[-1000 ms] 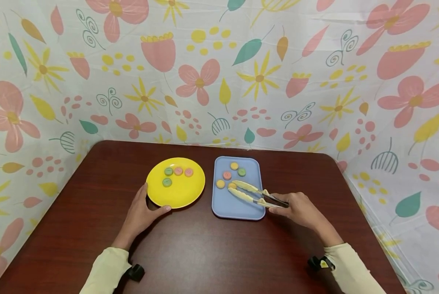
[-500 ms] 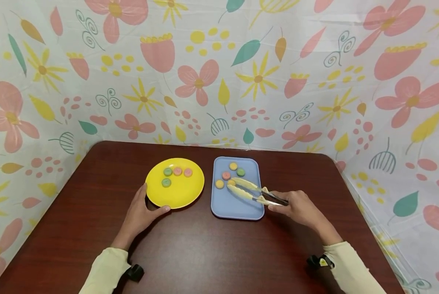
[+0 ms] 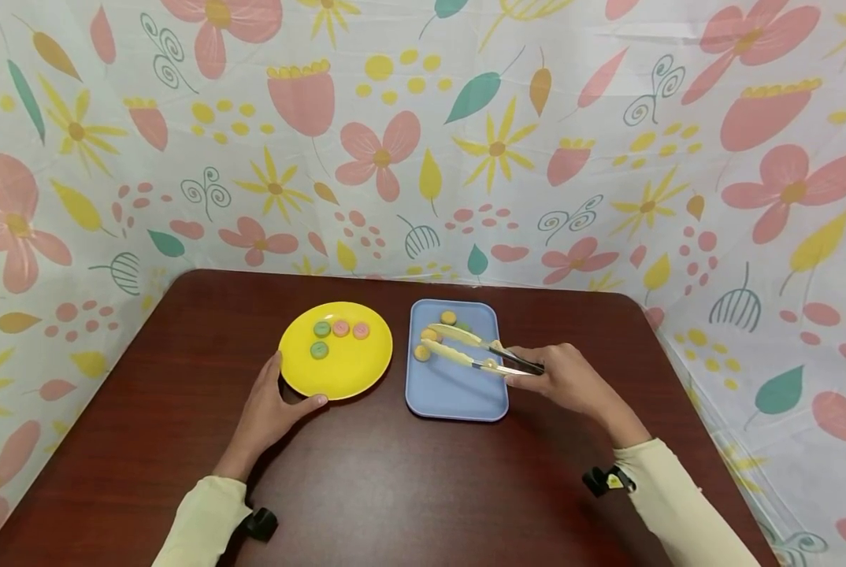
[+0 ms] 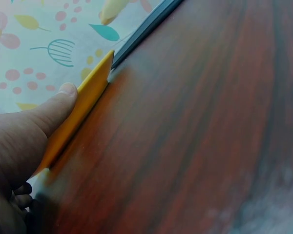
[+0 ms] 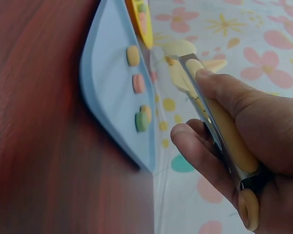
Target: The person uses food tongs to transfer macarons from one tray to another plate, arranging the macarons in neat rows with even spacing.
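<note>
My left hand [image 3: 263, 417] holds the near-left rim of a yellow plate [image 3: 345, 370], thumb along its edge. On the plate sit two green macarons [image 3: 319, 350] and two pink macarons [image 3: 341, 328]. My right hand [image 3: 572, 386] grips tongs [image 3: 453, 353] with pale tips and metal arms. Between the tips is a yellow macaron [image 3: 430, 335], raised above the blue tray [image 3: 458, 398] in the right wrist view. Two yellow macarons, a pink macaron [image 5: 138, 83] and a green macaron [image 5: 141, 122] lie on the tray; in the head view the tongs hide the pink one.
Plate and tray stand side by side on a dark brown wooden table [image 3: 395, 488], with a narrow gap between them. A flower-printed cloth [image 3: 395, 220] hangs behind the table and along both sides. Black wrist cameras [image 3: 260, 524] are strapped at both sleeves.
The right hand and tongs have risen and shifted slightly left, lifting the yellow macaron off the tray. The left hand keeps its place on the plate rim.
</note>
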The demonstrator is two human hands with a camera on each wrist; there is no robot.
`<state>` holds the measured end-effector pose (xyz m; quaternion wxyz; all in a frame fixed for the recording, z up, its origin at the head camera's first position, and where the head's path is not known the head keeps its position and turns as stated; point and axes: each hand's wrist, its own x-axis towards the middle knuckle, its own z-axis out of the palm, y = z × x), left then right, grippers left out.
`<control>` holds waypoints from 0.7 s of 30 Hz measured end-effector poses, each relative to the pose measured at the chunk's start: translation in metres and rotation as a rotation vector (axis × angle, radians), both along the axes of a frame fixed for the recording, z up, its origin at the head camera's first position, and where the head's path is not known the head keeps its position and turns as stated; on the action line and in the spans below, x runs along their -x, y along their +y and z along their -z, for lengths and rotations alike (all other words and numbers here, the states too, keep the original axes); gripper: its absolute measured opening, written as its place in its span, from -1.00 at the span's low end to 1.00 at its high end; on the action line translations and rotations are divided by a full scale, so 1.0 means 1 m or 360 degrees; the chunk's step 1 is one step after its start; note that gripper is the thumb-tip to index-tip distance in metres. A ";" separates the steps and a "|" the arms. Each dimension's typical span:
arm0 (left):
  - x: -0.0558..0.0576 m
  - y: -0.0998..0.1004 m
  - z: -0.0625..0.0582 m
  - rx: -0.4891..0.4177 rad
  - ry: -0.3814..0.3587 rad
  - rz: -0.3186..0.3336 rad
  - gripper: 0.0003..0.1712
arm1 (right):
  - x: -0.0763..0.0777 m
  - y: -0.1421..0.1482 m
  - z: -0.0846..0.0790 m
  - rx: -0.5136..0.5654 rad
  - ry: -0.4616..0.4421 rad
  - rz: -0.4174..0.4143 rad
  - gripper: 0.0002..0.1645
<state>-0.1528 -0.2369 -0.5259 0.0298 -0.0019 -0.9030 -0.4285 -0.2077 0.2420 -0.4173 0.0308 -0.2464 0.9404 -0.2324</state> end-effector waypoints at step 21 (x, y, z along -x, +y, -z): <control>0.001 0.000 0.000 -0.0012 0.0006 -0.0002 0.48 | 0.025 -0.071 -0.009 0.0012 -0.0074 -0.0203 -0.23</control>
